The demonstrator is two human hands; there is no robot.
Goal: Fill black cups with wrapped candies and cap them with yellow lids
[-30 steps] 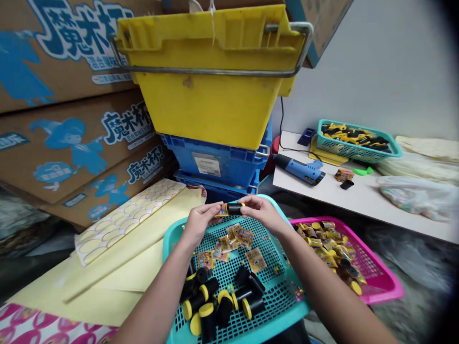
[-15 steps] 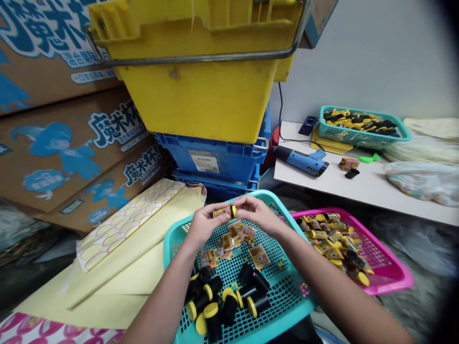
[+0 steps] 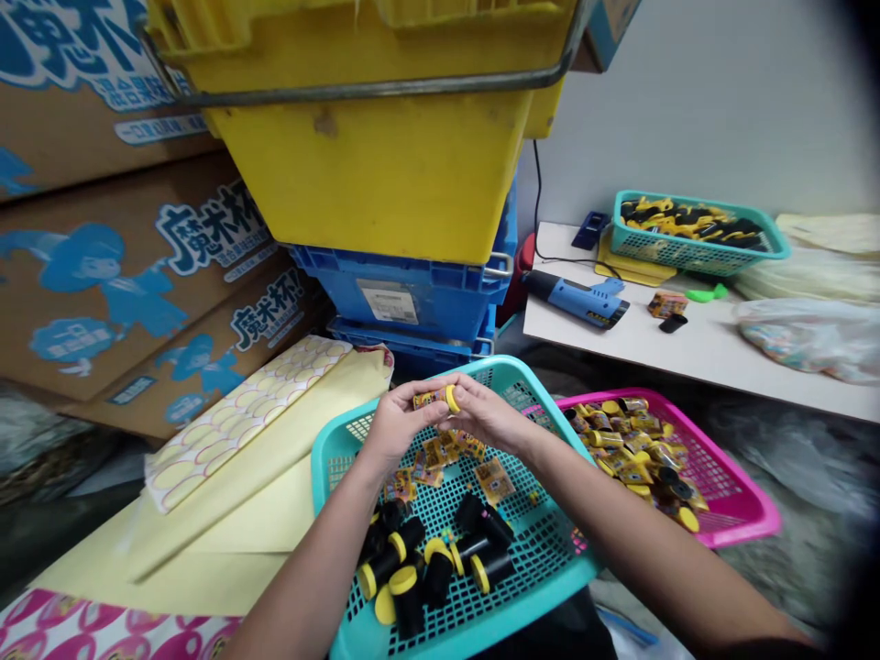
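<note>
Above the far side of a teal basket (image 3: pixel 474 646), my left hand (image 3: pixel 393 429) is closed round a small canister (image 3: pixel 430 398) with a printed yellow-orange sleeve and a yellow lid. The fingers of my right hand (image 3: pixel 489 414) are closed on its lid end. Beneath my hands, several flat printed sleeves (image 3: pixel 493 480) lie in the basket. Nearer to me are several black canisters (image 3: pixel 437 579) with yellow lids, some tipped over, and a loose yellow lid (image 3: pixel 385 605). Small coloured bits (image 3: pixel 448 535) are scattered on the basket floor.
At the right stands a pink basket (image 3: pixel 746 509) of sleeved canisters (image 3: pixel 625 445). A white shelf (image 3: pixel 694 357) bears a blue heat gun (image 3: pixel 577 298) and another teal basket (image 3: pixel 701 257). Ahead, a yellow crate (image 3: pixel 378 174) tops blue crates (image 3: pixel 405 298); cartons (image 3: pixel 89 275) and paper sheets (image 3: pixel 226 522) are left.
My right hand has moved in closer, its fingers now pressed against the canister's lid end. The whole view has shifted slightly.
</note>
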